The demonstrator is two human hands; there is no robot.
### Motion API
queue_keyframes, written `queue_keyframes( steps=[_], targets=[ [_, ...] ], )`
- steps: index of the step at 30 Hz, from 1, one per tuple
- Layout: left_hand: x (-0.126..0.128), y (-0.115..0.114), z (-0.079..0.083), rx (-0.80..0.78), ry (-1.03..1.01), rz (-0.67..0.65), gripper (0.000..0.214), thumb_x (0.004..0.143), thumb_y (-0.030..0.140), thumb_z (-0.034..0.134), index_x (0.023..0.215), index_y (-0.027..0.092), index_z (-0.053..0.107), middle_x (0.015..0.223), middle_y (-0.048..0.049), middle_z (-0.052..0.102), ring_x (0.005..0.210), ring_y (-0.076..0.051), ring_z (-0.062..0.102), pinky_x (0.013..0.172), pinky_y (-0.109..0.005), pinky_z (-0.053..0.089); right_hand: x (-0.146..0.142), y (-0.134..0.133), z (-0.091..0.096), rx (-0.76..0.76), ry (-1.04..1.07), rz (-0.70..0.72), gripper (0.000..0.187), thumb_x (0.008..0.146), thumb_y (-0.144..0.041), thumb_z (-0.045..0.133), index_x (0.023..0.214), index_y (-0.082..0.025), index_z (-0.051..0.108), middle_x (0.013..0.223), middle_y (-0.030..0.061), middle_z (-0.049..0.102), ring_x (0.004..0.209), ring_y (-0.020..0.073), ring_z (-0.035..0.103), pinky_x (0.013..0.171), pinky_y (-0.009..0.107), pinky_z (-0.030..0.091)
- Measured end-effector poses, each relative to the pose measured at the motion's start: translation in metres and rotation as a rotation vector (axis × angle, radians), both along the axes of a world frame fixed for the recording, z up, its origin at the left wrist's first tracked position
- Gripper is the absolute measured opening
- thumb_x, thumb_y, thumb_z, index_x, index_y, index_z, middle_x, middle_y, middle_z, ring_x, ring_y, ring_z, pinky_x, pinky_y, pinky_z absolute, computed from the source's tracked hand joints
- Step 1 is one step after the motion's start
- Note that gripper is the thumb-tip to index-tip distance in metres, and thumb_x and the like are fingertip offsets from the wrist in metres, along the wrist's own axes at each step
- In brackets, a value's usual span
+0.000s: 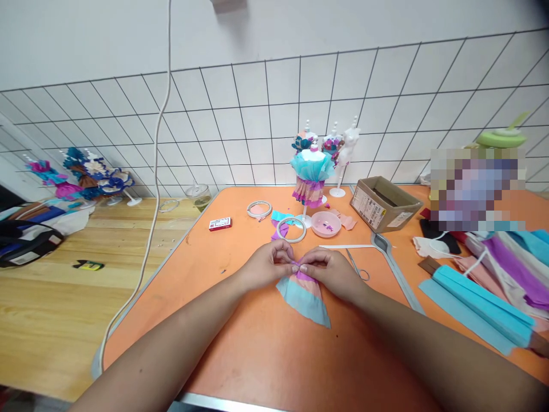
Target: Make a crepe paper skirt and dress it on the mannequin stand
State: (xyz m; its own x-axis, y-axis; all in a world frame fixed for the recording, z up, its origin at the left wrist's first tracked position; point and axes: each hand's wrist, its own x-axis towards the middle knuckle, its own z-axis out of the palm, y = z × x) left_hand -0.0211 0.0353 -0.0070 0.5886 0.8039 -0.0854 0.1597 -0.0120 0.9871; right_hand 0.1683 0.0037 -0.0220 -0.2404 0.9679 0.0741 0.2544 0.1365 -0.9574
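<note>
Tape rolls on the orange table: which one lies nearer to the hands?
The roll beside the pink bowl, just beyond the left hand; the other roll lies farther back and left, near the red box.

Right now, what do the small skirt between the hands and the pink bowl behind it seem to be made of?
The small skirt looks like crepe paper: matte, finely pleated, in pink, purple and blue bands. The pink bowl seems plastic: smooth, slightly glossy, with a thin even rim.
</note>
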Motion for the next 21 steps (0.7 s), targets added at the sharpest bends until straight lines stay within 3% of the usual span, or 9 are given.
queue_keyframes(
  steps=[3,6,10,14,18,21],
  targets=[
    [-0.004,0.003,-0.001,-0.140,-0.086,-0.081,0.038,0.064,0.032,0.078,0.083,0.016,0.049,0.075,0.0004,0.061,0.069,-0.011,0.060,0.064,-0.024,0.046,-0.002,-0.003,0.003,0.024,0.008,0.000,0.010,0.074,-0.030,0.066,0.075,-0.022,0.072,0.087,0.0042,0.066,0.084,0.0193,0.061,0.075,0.030,0.048],
    [-0.010,0.007,0.001,-0.199,-0.152,-0.121,0.046,0.064,0.028,0.079,0.101,0.018,0.054,0.096,-0.0056,0.063,0.090,-0.016,0.062,0.076,-0.027,0.048,-0.002,-0.002,0.000,-0.007,0.040,-0.032,0.012,0.073,-0.031,0.067,0.073,-0.021,0.071,0.085,0.0043,0.067,0.083,0.0196,0.062,0.074,0.030,0.048],
    [-0.014,0.012,0.002,-0.089,-0.092,0.024,0.067,0.067,0.031,0.078,0.125,0.022,0.048,0.127,-0.0128,0.053,0.117,-0.022,0.052,0.096,-0.036,0.043,0.004,0.004,-0.008,-0.155,0.251,-0.192,0.021,0.071,-0.038,0.069,0.081,-0.019,0.068,0.080,0.0043,0.069,0.076,0.0199,0.063,0.068,0.031,0.049],
    [-0.009,0.010,-0.004,-0.258,-0.043,0.167,0.063,0.070,0.039,0.075,0.123,0.018,0.050,0.116,-0.0134,0.061,0.107,-0.023,0.059,0.094,-0.039,0.045,0.008,0.008,-0.012,-0.178,0.419,-0.291,0.031,0.069,-0.045,0.072,0.085,-0.020,0.065,0.077,0.0025,0.070,0.069,0.0182,0.061,0.062,0.029,0.046],
    [-0.002,0.005,-0.006,-0.497,-0.241,0.178,0.066,0.068,0.030,0.078,0.126,0.024,0.047,0.112,-0.0086,0.065,0.100,-0.018,0.064,0.095,-0.038,0.044,0.007,0.008,-0.011,-0.215,0.457,-0.301,0.037,0.065,-0.048,0.075,0.086,-0.019,0.064,0.076,0.0025,0.069,0.066,0.0178,0.060,0.058,0.028,0.045],
    [0.000,0.003,-0.004,-0.570,-0.261,0.187,0.070,0.066,0.024,0.079,0.128,0.027,0.046,0.103,-0.0048,0.068,0.095,-0.016,0.065,0.096,-0.039,0.043,0.005,0.008,-0.011,-0.209,0.454,-0.315,0.038,0.064,-0.047,0.075,0.086,-0.019,0.064,0.076,0.0024,0.068,0.066,0.0172,0.059,0.059,0.027,0.045]
  ],
)
